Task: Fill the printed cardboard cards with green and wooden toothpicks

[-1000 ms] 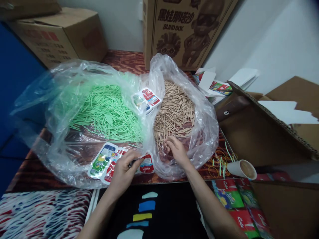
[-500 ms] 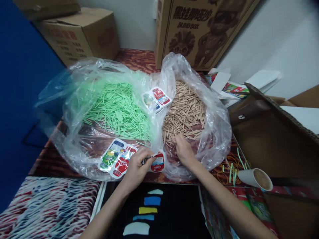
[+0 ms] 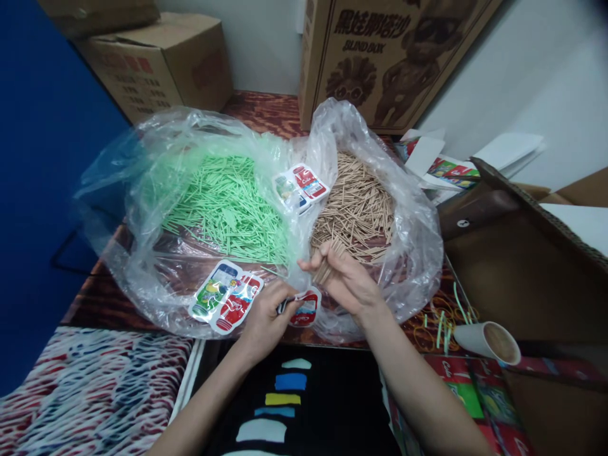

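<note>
Between the fingers of my right hand [image 3: 349, 278] is a small bunch of thin brown sticks [image 3: 323, 271]. Just behind it a pile of the same brown sticks [image 3: 356, 196] lies in a clear plastic bag [image 3: 418, 253]. My left hand [image 3: 273, 313] pinches a small red cola-can pouch [image 3: 308, 308] at its edge, close to the right hand. Beside the left hand, printed drink-can pouches [image 3: 225, 297] rest on the front of another clear bag [image 3: 142, 278], which holds light green sticks [image 3: 228, 209]. More pouches [image 3: 301, 187] sit where the bags meet.
At the right, a paper cup [image 3: 489, 342] lies on its side near yellow rubber bands [image 3: 427, 335] and a few green sticks. An open cardboard box [image 3: 513, 266] stands beyond. Cartons [image 3: 194, 63] and a large printed box [image 3: 370, 63] stand at the back.
My right hand has come up off the brown pile toward me and turned, now showing several brown sticks in its fingers. The left hand keeps its pinch on the pouch.
</note>
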`<act>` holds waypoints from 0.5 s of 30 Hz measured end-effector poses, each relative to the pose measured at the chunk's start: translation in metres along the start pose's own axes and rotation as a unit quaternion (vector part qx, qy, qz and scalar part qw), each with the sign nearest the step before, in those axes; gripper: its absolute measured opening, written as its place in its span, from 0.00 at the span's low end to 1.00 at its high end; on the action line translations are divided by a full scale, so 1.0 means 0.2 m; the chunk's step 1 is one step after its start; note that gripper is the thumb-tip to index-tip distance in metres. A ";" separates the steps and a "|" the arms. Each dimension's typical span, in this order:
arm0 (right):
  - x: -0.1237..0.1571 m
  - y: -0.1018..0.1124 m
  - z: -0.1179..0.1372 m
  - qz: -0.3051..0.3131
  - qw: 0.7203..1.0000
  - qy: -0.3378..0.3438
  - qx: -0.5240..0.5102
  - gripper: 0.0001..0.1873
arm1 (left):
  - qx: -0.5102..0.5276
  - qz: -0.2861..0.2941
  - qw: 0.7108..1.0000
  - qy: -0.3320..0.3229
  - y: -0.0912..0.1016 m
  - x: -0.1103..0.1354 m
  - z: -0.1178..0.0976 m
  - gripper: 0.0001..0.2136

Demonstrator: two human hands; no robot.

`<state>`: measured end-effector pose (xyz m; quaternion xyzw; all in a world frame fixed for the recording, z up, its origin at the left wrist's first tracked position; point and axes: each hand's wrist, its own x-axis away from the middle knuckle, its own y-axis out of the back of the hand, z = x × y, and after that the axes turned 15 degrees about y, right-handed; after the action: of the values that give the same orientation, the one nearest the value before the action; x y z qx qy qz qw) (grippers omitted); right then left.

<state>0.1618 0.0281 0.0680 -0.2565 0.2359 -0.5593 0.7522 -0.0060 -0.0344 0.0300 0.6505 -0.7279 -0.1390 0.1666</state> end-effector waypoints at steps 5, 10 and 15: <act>0.01 -0.01 -0.07 0.038 0.998 -0.046 0.007 0.10 | 0.018 0.003 1.000 -0.007 0.01 -0.01 -0.01 0.04; 0.03 0.01 -0.10 0.042 0.997 -0.058 0.016 0.11 | 0.048 0.009 0.999 -0.009 0.02 -0.02 0.00 0.04; 0.05 0.01 -0.09 0.032 0.997 -0.026 0.059 0.12 | 0.065 0.019 0.998 0.011 0.02 -0.03 0.01 0.04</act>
<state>0.1555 0.0162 0.0524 -0.2185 0.1904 -0.5410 0.7895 -0.0095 -0.0290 0.0302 0.6476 -0.7456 -0.0811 0.1346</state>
